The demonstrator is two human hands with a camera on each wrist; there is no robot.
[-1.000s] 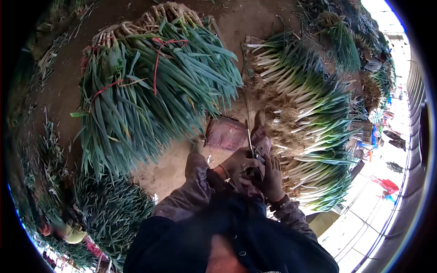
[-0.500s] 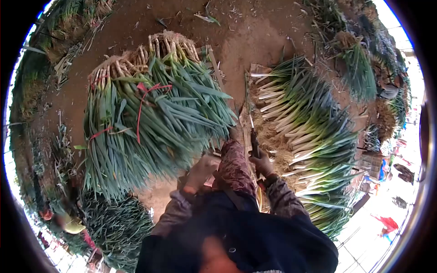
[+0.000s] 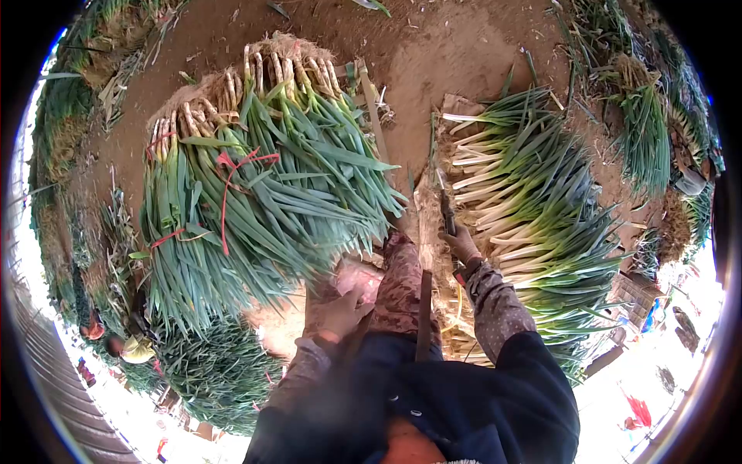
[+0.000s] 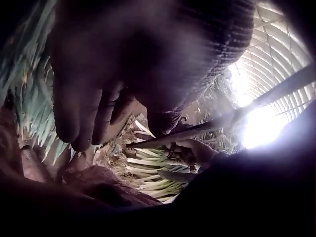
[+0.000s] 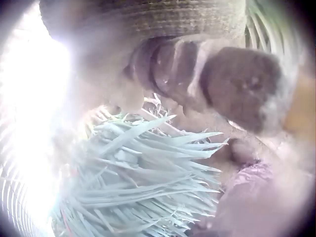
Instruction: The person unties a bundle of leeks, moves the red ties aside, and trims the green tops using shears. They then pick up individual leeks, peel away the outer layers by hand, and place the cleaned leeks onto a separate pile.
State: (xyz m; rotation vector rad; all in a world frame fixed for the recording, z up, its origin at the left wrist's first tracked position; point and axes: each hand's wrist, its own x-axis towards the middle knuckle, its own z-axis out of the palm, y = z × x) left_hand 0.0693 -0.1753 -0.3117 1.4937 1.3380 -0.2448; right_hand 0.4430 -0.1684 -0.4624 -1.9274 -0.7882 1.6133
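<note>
My gloved right hand (image 3: 464, 246) grips a dark-handled tool (image 3: 447, 215) with a thin metal end that points away from me, beside the row of white-stemmed green onions (image 3: 514, 224). In the right wrist view the hand's (image 5: 173, 69) fingers curl round the dark handle (image 5: 242, 84). My left hand (image 3: 342, 315) hangs over my lap, near a reddish pad (image 3: 359, 278), fingers loosely extended and holding nothing. The left wrist view shows that hand (image 4: 113, 54) from close up, its fingers pointing down and apart from the onions.
Large tied bundles of green onions (image 3: 270, 170) lie to the left with red ties. A dark green heap (image 3: 212, 371) is at the lower left. More bunches (image 3: 645, 139) lie at the upper right. A dark strap (image 3: 424, 313) crosses my lap.
One second ago both hands were together at the tool; they are now apart. The right hand has carried the tool right, beside the onion row, and the left has moved left without it.
</note>
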